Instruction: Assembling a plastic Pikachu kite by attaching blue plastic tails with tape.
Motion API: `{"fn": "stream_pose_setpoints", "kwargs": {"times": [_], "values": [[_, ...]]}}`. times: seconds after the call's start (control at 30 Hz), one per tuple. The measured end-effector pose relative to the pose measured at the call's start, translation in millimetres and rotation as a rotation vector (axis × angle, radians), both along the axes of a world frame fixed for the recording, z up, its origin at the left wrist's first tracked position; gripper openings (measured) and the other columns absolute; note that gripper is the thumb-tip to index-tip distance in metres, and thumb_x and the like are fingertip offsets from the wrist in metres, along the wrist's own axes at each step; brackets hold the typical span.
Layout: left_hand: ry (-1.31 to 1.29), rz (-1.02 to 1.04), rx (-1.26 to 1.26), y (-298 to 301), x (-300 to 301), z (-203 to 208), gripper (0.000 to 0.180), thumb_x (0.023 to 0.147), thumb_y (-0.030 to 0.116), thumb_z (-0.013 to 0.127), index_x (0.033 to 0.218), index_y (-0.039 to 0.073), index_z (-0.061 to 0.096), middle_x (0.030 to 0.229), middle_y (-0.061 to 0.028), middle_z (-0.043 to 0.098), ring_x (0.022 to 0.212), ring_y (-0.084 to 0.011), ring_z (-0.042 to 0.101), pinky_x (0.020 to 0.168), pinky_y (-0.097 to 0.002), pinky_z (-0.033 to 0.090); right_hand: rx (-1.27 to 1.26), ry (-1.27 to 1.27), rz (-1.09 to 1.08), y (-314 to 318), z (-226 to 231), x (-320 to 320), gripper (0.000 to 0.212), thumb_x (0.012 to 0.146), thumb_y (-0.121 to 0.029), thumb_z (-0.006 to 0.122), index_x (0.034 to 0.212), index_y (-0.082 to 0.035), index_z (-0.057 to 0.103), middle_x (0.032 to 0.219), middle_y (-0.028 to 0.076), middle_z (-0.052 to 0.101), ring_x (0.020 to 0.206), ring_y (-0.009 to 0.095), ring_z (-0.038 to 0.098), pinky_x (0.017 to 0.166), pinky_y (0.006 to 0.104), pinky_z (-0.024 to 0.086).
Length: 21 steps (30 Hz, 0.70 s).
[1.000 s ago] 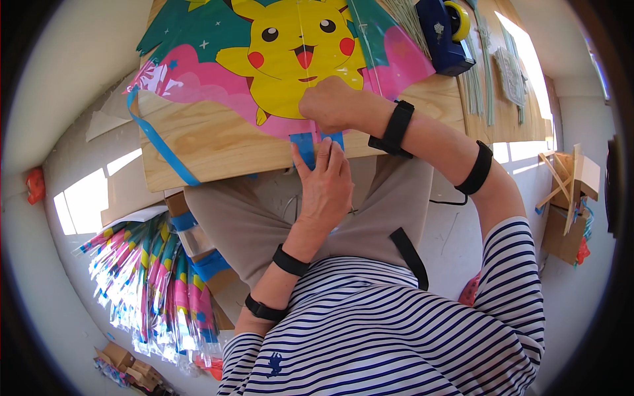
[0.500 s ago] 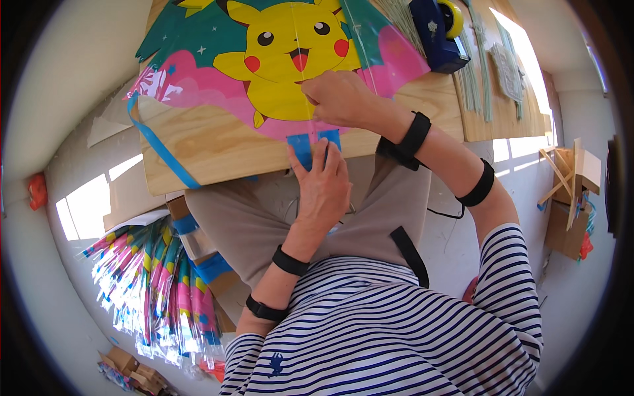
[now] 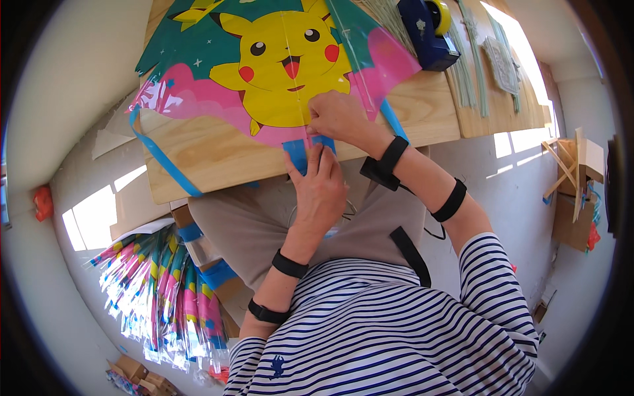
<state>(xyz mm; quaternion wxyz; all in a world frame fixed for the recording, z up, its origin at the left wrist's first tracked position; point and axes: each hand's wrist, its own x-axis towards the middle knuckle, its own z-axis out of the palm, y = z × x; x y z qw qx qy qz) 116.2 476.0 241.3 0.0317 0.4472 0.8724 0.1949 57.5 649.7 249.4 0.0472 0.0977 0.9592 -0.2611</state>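
A plastic kite (image 3: 198, 92) printed with a yellow cartoon animal, pink clouds and a green sky lies on the wooden table. Blue strips (image 3: 295, 157) hang from its lower tip at the table's near edge. My left hand (image 3: 318, 188) rests there with fingers stretched and the thumb apart, pressing on the tip and the strips. Just above it, my right hand (image 3: 340, 119) is closed in a pinch over the kite's middle line. Whatever its fingertips hold is hidden.
A dark blue tape dispenser (image 3: 429, 39) stands at the far right beside bundles of thin pale sticks (image 3: 465, 72). A blue ribbon (image 3: 162, 158) droops over the table's left edge. Many wrapped, folded kites (image 3: 165, 290) lie lower left, near cardboard boxes.
My right hand has moved down the kite's middle line, closer to my left hand. My left hand stays at the lower tip. A blue ribbon now shows right of my right hand.
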Motion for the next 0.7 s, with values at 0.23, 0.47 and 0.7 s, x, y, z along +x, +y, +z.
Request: {"fn": "stream_pose_setpoints", "kwargs": {"times": [0.23, 0.47, 0.7], "values": [[-0.005, -0.031, -0.051, -1, 0, 6, 0.066, 0.071, 0.024, 0.081, 0.127, -0.003, 0.058, 0.138, -0.0122, 0.052, 0.137, -0.0311, 0.044, 0.114, -0.0712, 0.015, 0.049, 0.496, -0.496, 76, 12, 14, 0.021, 0.079, -0.022, 0.072, 0.09, -0.005, 0.067, 0.088, 0.017, 0.07, 0.083, 0.039, 0.067, 0.074, 0.0469, 0.054], [0.004, -0.061, -0.058, 2, -2, 8, 0.067, 0.072, 0.025, 0.081, 0.129, -0.003, 0.058, 0.137, -0.0149, 0.054, 0.136, -0.0338, 0.045, 0.117, -0.0669, 0.012, -0.183, 0.407, -1.159, 243, 38, 64, 0.033, 0.082, -0.026, 0.073, 0.107, -0.004, 0.069, 0.105, 0.018, 0.068, 0.111, 0.035, 0.062, 0.095, 0.044, 0.049], [0.017, -0.055, -0.069, 1, -1, 11, 0.068, 0.071, 0.024, 0.082, 0.128, -0.003, 0.059, 0.136, -0.0142, 0.055, 0.136, -0.0348, 0.045, 0.117, -0.0669, 0.011, -0.544, 0.341, -1.001, 261, 56, 63, 0.026, 0.085, -0.022, 0.077, 0.09, 0.002, 0.068, 0.075, 0.009, 0.067, 0.059, 0.015, 0.061, 0.051, 0.028, 0.048]]}}
